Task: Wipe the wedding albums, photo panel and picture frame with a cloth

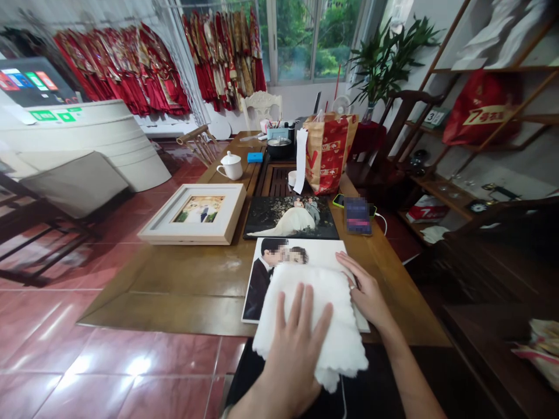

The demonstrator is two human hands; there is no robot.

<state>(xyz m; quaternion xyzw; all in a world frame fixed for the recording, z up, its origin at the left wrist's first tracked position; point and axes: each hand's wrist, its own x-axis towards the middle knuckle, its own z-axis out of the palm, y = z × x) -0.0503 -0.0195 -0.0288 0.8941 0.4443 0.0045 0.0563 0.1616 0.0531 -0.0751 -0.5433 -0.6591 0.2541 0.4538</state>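
A wedding photo panel (255, 291) with a white background lies at the table's near edge. Over its lower part spreads a white cloth (336, 343) with a scalloped edge, hiding much of the picture. My left hand (297, 337) rests flat on the cloth, fingers spread. On the panel's right side my right hand (360, 285) lies with fingers stretched out beside the cloth; a ring shows on one finger. Just beyond is a dark photo panel (290, 218) with a figure in a long white gown. A thick pale-framed picture (192, 215) lies to the left.
The wooden table (174, 285) also bears a lidded white mug (230, 166), a blue box (255, 157), a black pot (279, 148), a red and brown paper bag (329, 151) and a phone (358, 216) on a white cable. Dark chairs and a shelf (449, 192) stand to the right.
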